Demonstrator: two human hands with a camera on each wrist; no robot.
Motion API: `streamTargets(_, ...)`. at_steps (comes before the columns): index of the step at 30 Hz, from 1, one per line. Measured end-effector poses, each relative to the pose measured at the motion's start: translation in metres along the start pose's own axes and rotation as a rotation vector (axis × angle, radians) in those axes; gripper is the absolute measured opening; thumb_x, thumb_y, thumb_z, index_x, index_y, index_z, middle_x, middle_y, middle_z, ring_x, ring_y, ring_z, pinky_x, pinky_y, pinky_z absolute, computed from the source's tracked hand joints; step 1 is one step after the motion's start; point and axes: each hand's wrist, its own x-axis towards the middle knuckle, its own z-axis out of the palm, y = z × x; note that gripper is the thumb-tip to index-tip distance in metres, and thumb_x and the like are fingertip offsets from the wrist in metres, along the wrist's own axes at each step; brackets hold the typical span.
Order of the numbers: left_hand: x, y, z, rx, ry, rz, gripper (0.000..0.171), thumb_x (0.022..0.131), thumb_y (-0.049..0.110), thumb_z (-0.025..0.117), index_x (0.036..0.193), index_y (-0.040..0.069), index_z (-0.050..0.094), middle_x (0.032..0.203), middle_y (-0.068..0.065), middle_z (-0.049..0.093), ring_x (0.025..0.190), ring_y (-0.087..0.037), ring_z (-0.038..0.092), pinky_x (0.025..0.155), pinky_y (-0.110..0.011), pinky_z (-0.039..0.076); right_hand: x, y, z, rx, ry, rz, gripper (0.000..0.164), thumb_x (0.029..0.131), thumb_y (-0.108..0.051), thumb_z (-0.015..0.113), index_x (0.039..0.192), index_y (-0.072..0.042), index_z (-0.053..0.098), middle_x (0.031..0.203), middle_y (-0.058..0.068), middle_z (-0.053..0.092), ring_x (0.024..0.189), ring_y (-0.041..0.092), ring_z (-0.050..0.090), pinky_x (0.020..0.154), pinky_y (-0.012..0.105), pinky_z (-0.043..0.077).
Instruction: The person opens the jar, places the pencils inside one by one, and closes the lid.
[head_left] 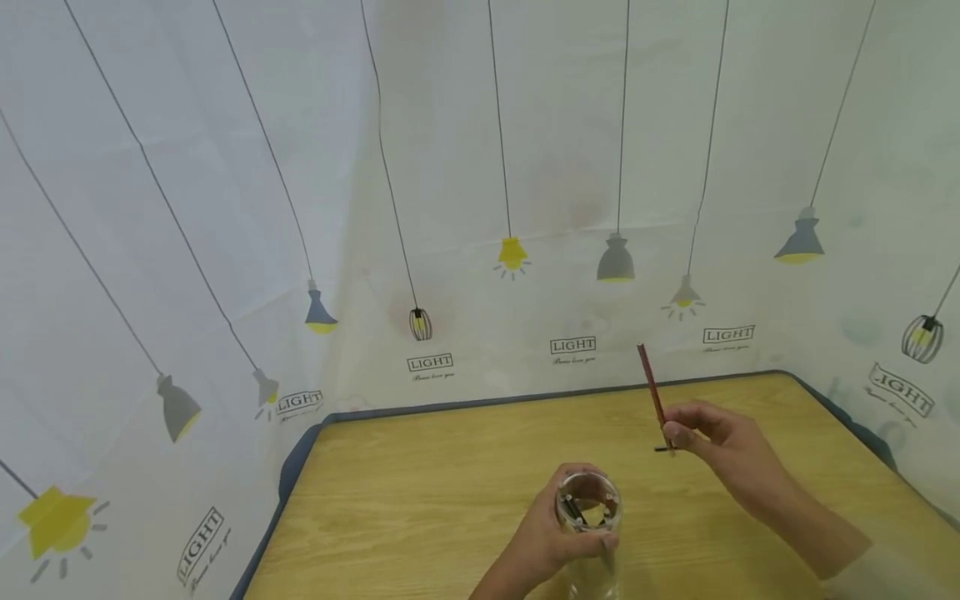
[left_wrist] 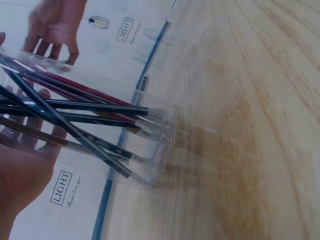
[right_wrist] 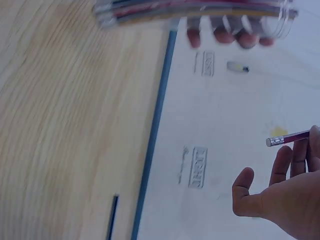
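Observation:
My left hand [head_left: 551,533] grips a clear cylindrical cup [head_left: 592,579] near its rim, its fingers wrapped around the wall. Through that wall, in the left wrist view, several pencils [left_wrist: 85,106] show, mostly black with some dark red, eraser ends at the cup's base. To the right of the cup, my right hand [head_left: 731,454] pinches a dark red pencil [head_left: 651,385] between thumb and fingertips, tilted and raised above the table. The right wrist view shows its white eraser end. Behind these fingertips lies a thin dark pencil-like stick [head_left: 662,450], partly hidden in the head view.
Both hands are over a wood-grain table [head_left: 390,492] with a dark blue edge. A white sheet [head_left: 450,167] printed with hanging lamps and the word LIGHT encloses the table at the back and sides.

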Motion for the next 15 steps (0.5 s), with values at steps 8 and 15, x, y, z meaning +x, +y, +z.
streamTargets(8, 0.000, -0.003, -0.003, -0.005, -0.015, 0.007, 0.063, 0.095, 0.023, 0.087, 0.149, 0.019, 0.053, 0.136, 0.007, 0.067, 0.129, -0.013, 0.067, 0.120, -0.029, 0.049, 0.002, -0.037, 0.020, 0.270, -0.154, -0.009, 0.020, 0.113, -0.007, 0.061, 0.128, -0.004, 0.073, 0.112, -0.008, 0.078, 0.106, 0.009, 0.075, 0.099, 0.023, 0.061)
streamTargets(15, 0.001, -0.004, -0.003, 0.006, -0.010, 0.027, 0.064, 0.094, 0.021, 0.087, 0.148, 0.017, 0.054, 0.135, 0.007, 0.067, 0.128, -0.013, 0.068, 0.119, -0.029, 0.050, 0.007, -0.060, 0.035, 0.307, -0.212, 0.012, 0.017, 0.112, -0.012, 0.063, 0.124, -0.007, 0.074, 0.115, -0.008, 0.077, 0.113, 0.010, 0.073, 0.102, 0.025, 0.060)
